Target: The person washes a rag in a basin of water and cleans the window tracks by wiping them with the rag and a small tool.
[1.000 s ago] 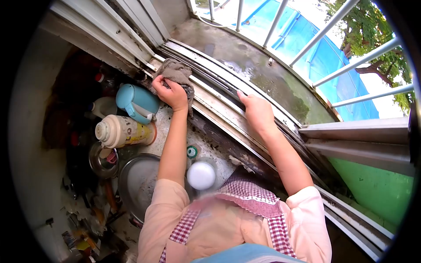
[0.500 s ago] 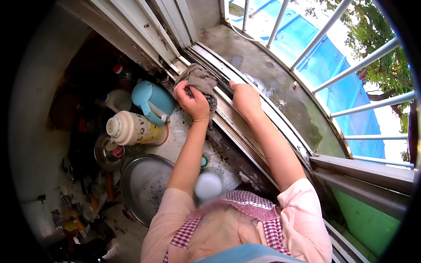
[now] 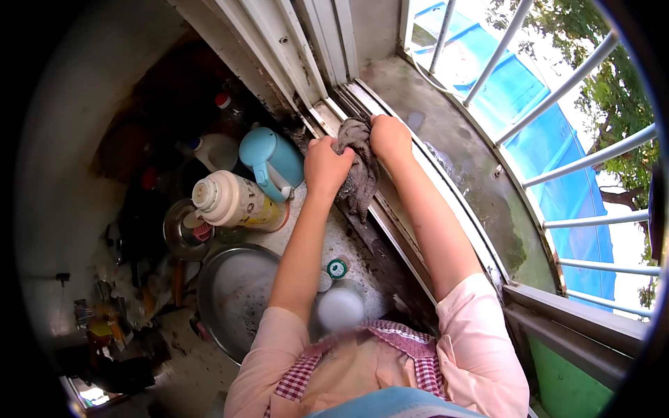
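Note:
A wet grey-brown rag (image 3: 361, 171) lies bunched over the dirty window track (image 3: 408, 233). My left hand (image 3: 326, 167) is closed on the rag's left side, with the thumb across its folds. On the other side, my right hand (image 3: 391, 139) has its fingers curled in at the rag's upper right edge; the fingertips are partly hidden there. The lower end of the cloth hangs over the inner edge of the track.
Left of my arms stand a blue kettle (image 3: 268, 157), a cream thermos (image 3: 240, 202) and a metal basin (image 3: 209, 299). A white-topped jar (image 3: 341, 308) and green lid (image 3: 337, 268) sit near my chest. White bars (image 3: 557, 90) edge the outer ledge (image 3: 481, 164).
My right hand has come up to the rag, which now lies between both hands. My left hand has shifted along its edge, and the view has turned slightly.

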Motion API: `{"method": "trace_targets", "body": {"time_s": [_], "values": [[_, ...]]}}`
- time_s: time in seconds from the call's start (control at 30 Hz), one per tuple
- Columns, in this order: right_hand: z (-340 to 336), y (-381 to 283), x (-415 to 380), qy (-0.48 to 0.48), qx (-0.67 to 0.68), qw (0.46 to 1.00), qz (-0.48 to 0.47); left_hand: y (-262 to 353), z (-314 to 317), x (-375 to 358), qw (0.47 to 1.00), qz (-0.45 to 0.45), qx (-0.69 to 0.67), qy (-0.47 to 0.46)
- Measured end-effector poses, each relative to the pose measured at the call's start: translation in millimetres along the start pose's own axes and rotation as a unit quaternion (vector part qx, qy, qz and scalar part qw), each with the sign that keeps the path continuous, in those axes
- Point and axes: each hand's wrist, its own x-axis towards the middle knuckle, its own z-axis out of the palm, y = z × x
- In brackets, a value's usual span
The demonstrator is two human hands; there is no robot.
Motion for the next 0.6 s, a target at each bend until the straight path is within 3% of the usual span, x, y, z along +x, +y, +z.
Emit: {"method": "trace_targets", "body": {"time_s": [0.03, 0.13, 0.27, 0.47, 0.6], "values": [[0.5, -0.7, 5.0, -0.005, 0.002, 1.0, 0.004, -8.4, 3.0, -3.3, 1.0, 0.01, -0.005, 0.027], [-2.9, -5.2, 15.7, -0.004, 0.027, 1.0, -0.002, -45.1, 13.7, -14.4, 0.976, -0.022, -0.218, 0.008], [12.2, -12.0, 34.2, 0.016, 0.052, 0.998, -0.01, -36.9, -15.7, -62.6, 0.891, -0.091, -0.445, -0.021], [31.9, -32.8, 61.9, 0.027, 0.051, 0.998, 0.009, -34.0, -54.3, -117.7, 0.842, -0.115, -0.526, -0.028], [40.4, -37.6, 86.1, 0.029, 0.058, 0.998, 0.002, -50.0, -66.3, -134.0, 0.853, -0.083, -0.514, -0.031]]}}
